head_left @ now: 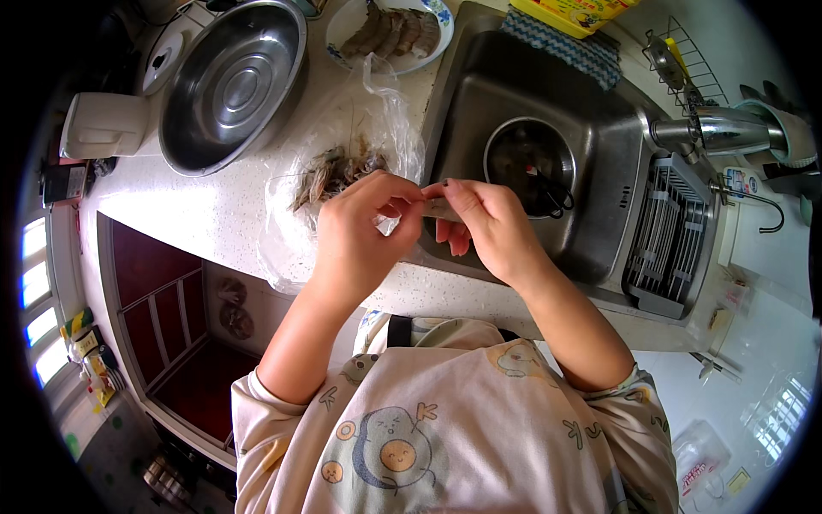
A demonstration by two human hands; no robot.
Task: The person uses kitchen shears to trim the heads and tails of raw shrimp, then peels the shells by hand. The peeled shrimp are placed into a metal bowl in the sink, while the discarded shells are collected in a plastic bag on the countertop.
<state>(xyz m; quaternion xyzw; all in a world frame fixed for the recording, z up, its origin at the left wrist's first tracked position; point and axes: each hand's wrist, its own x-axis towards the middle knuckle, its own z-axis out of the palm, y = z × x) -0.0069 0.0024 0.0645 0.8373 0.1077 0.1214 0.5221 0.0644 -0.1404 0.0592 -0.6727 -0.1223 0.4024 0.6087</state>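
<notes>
In front of my chest both hands meet over the counter's front edge, close to the sink's left side. A greyish shrimp (442, 209), mostly covered by fingers, lies in my right hand (494, 221). My left hand (363, 218) pinches at its left end with thumb and forefinger. Below and beyond my left hand spreads a clear plastic bag (282, 257) with a pile of shrimp heads and shells (337, 170) on it. Several shrimp bodies (392, 32) lie side by side on a white plate (411, 63) with a blue floral rim at the back.
A large steel basin (241, 90) stands left of the bag, near a white jug (106, 125). Inside the steel sink (472, 109), a metal bowl (491, 144) has dark contents and a black-handled tool (559, 199) at its edge. A grey drying rack (664, 238) and the faucet (725, 128) are right.
</notes>
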